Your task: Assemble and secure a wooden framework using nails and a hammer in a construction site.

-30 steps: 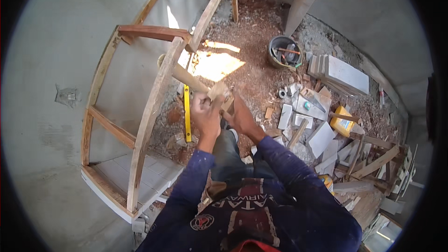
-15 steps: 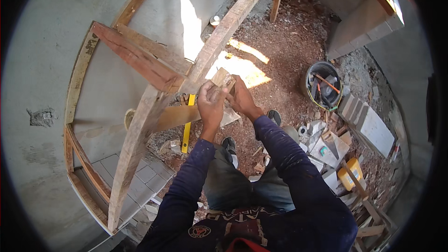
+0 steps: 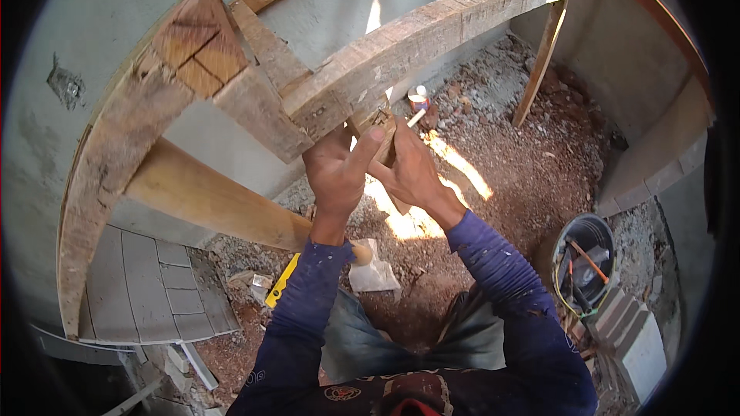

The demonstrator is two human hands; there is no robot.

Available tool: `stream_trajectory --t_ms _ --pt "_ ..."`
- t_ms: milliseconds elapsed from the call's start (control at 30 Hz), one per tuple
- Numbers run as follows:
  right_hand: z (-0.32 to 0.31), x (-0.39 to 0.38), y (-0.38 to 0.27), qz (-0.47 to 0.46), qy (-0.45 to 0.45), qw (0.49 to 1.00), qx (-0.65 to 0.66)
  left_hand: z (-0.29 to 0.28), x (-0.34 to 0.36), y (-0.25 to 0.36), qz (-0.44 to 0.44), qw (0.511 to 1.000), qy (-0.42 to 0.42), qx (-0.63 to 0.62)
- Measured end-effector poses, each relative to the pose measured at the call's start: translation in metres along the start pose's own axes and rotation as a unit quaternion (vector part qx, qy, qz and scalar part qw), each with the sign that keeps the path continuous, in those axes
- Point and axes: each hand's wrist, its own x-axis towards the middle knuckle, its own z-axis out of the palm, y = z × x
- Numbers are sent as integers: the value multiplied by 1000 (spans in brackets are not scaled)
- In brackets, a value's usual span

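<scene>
Just below the long wooden beam (image 3: 439, 31) of a timber frame, both my hands hold a small wooden block (image 3: 382, 119). My left hand (image 3: 338, 173) closes on its left side, the thumb pressed along it. From the right, my right hand (image 3: 416, 169) wraps round the same block, hiding much of it. The block's upper end lies close to the beam's underside; I cannot tell whether they touch. Left of my hands, short timbers (image 3: 254, 112) join the beam at a corner. A broad plank (image 3: 216, 196) runs beneath that corner toward my left wrist.
A yellow spirit level (image 3: 283, 281) lies partly behind my left sleeve. Right, a black bucket (image 3: 561, 250) holds tools beside grey blocks (image 3: 636, 343). A small can (image 3: 418, 95) stands on the rubble floor. A thin wooden prop (image 3: 542, 65) supports the far beam. Grey tiles (image 3: 139, 281) lie lower left.
My view has shifted, so the frame corner looks nearer and the bucket lower. Both hands keep hold of the wooden block, now tilted more upright below the beam.
</scene>
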Motion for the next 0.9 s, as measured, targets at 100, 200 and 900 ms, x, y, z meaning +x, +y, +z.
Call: stream_trajectory --t_ms 100,200,900 --pt "5 -1 6 -8 6 1000 6 2 2 -8 45 999 -19 5" --pt "17 -7 23 -17 19 1000 -14 1 0 -20 76 997 -16 -16" --pt "25 16 8 -65 92 994 13 -13 21 -24 7 997 -17 -80"
